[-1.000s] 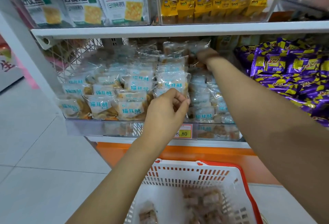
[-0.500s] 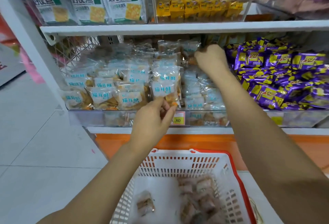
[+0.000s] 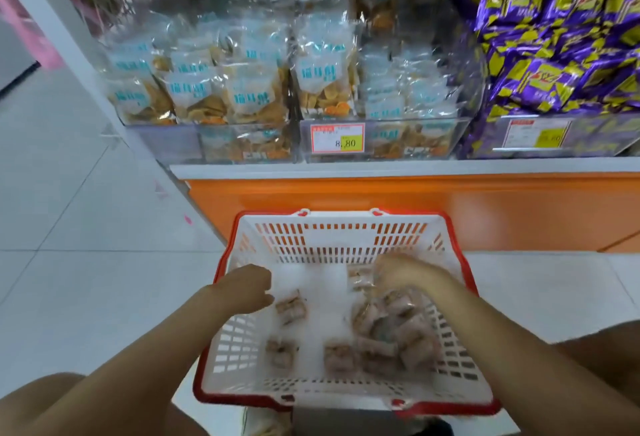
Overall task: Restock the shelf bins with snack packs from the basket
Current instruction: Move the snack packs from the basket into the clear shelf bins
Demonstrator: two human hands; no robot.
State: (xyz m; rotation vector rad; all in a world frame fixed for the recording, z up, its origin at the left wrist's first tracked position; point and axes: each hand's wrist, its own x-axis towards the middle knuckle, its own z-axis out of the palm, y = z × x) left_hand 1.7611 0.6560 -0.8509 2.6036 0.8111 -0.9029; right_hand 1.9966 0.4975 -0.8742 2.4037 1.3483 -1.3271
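From the head view, both forearms reach down into the basket [image 3: 332,240], which is white with a red rim and stands on the floor [image 3: 86,262] below the shelf. The left hand [image 3: 247,288] hangs over the left rim, fingers loosely bent and empty, just beside a lone pack [image 3: 291,307]. The right hand [image 3: 398,269] is blurred above the heap of packs [image 3: 391,328] on the right side of the basket; whether it grasps one cannot be told. Behind the basket, clear bins [image 3: 398,139] hold chip bags [image 3: 325,79], a price tag [image 3: 337,138] on the front. Purple packs [image 3: 554,55] fill the bin to the right.
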